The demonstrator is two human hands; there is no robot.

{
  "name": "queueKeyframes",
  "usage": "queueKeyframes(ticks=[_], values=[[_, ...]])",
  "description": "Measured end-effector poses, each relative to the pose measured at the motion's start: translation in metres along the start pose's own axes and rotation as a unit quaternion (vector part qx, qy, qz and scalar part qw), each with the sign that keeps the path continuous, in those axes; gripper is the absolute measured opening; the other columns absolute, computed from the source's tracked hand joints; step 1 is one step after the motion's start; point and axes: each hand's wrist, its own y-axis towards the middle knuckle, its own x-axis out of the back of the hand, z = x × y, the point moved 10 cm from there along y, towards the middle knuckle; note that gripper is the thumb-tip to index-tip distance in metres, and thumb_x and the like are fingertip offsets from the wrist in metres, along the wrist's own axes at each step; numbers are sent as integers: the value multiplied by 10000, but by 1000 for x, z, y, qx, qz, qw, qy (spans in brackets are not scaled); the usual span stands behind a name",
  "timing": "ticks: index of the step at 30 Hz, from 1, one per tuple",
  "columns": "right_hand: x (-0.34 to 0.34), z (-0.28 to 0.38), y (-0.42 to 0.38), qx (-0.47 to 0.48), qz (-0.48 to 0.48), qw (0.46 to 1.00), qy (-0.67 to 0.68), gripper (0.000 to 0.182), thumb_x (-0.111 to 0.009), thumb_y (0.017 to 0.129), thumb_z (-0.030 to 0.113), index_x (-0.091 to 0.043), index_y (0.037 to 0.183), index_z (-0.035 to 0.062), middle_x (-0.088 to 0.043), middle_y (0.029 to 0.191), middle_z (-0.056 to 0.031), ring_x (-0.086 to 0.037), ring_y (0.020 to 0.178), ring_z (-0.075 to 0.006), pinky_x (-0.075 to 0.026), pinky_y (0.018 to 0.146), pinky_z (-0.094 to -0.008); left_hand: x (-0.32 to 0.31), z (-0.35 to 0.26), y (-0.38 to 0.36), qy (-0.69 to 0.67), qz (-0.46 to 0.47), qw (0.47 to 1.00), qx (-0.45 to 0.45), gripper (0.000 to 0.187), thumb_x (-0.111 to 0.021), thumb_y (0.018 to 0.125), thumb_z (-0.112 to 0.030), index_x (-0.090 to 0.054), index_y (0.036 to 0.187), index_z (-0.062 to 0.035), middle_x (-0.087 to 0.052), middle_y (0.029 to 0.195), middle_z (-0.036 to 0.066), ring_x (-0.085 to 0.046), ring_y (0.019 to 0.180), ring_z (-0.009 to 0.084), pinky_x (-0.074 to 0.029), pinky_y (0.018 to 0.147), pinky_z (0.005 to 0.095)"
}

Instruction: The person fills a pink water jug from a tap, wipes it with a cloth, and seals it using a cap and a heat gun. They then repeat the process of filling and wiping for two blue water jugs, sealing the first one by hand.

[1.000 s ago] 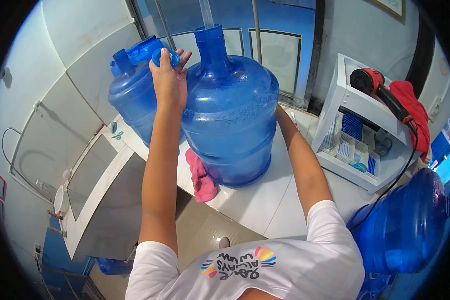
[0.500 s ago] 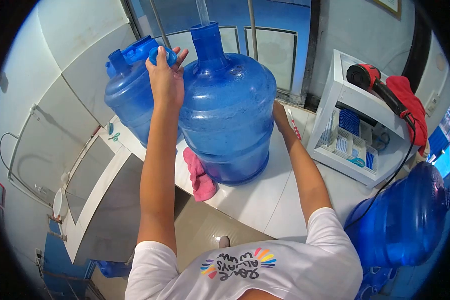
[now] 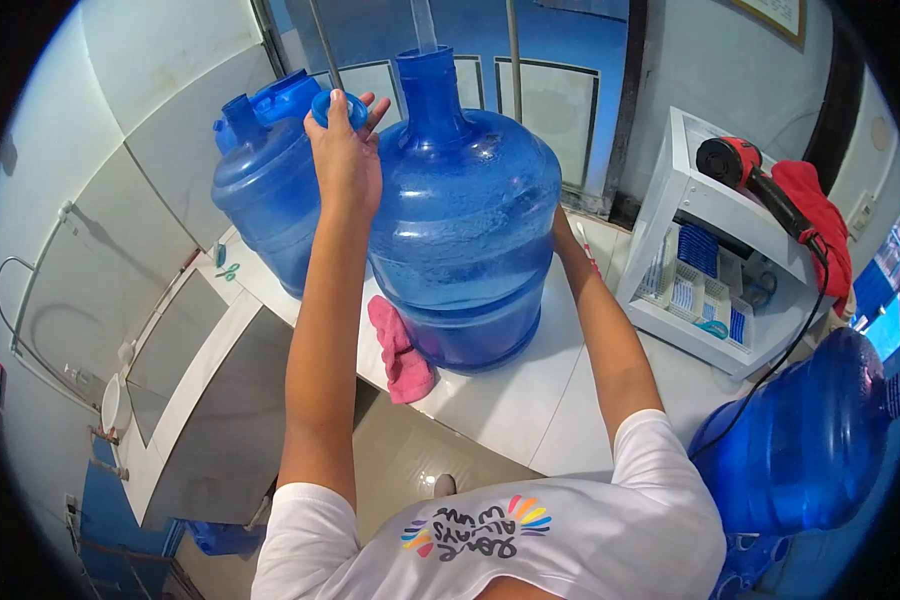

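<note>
A large blue water jug (image 3: 465, 220) stands upright on the white counter, its neck under a clear tube or stream (image 3: 424, 25) coming from above. Left of the neck, my left hand (image 3: 347, 165) pinches a round blue cap (image 3: 338, 110), apart from the jug's mouth. My right hand (image 3: 561, 228) is at the jug's far right side; its fingers are hidden behind the jug. A pink cloth (image 3: 402, 355) lies against the jug's base on the near left.
More blue jugs (image 3: 265, 195) stand at the back left. On the right is a white shelf unit (image 3: 660, 215) with small baskets, a red and black heat gun (image 3: 755, 175) and a red cloth (image 3: 815, 215) on top. Its cord hangs down past another blue jug (image 3: 790, 440).
The view has shifted slightly, so the jug appears a little further right. My left hand still holds the cap beside the neck, and my right arm stays at the jug's side.
</note>
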Motion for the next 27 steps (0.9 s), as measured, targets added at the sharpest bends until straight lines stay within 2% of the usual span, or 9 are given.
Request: queueKeyframes(ticks=[1,2,5,9,11,12,16,20,27], values=[[-2,1,-3,-20,13,999,26,383,-455,856,311,-632,966,-10,-652,883,-163,-606,774,-241,-451,700,-343,1,0,0,-3,-8,1000,7,327,-492,912,-338,-332,1110,-133,-551,1073,133,-562,1037,280,-274,953,474],[-4,-1,-4,-40,26,998,52,356,-477,847,286,-636,977,-6,-658,871,-141,-602,757,-202,-455,679,-323,1,0,0,-3,-9,1000,5,327,-492,912,-338,-332,1110,-133,-551,1073,133,-562,1037,280,-274,953,474],[-12,-9,1,-90,73,992,44,326,-512,830,263,-645,959,-5,-658,860,-118,-589,766,-157,-456,677,-303,2,1,0,-5,-12,1000,10,327,-487,913,-344,-332,1113,-136,-551,1076,132,-570,1020,273,-283,938,458],[-28,-20,14,-84,142,986,11,290,-525,822,232,-648,943,-1,-653,846,-106,-577,759,-132,-455,664,-290,1,-1,-1,4,-11,1000,6,316,-479,916,-346,-336,1105,-137,-552,1074,128,-574,1012,263,-315,899,429],[-35,-19,17,-54,154,981,106,316,-487,845,252,-628,957,-7,-645,898,-140,-600,804,-195,-457,709,-323,1,-1,-1,6,-10,1000,5,314,-479,916,-347,-337,1102,-137,-552,1074,126,-575,1012,261,-326,883,420],[-35,-23,17,-54,155,981,106,316,-487,845,252,-628,957,-7,-645,898,-140,-600,804,-195,-457,709,-323,1,0,0,5,-9,1000,3,315,-484,914,-345,-336,1099,-138,-553,1068,124,-579,1002,258,-338,856,404],[-26,-34,16,-34,109,991,66,328,-470,853,262,-621,961,-7,-638,916,-152,-600,826,-223,-453,728,-334,3,1,1,-3,-12,1000,3,332,-499,907,-342,-327,1103,-136,-555,1059,124,-588,981,254,-352,806,380],[-14,-40,13,-11,63,998,24,340,-453,862,273,-614,966,-7,-631,934,-165,-599,849,-250,-450,747,-345,4,0,1,-5,-13,1000,3,345,-503,905,-339,-321,1112,-133,-554,1059,129,-590,979,259,-350,808,379],[11,-27,-3,23,-18,999,-40,358,-429,874,289,-604,972,-8,-619,961,-184,-597,883,-291,-444,776,-361,3,1,2,-10,-5,1000,4,355,-501,906,-336,-317,1129,-130,-548,1077,133,-579,997,262,-323,879,408]])
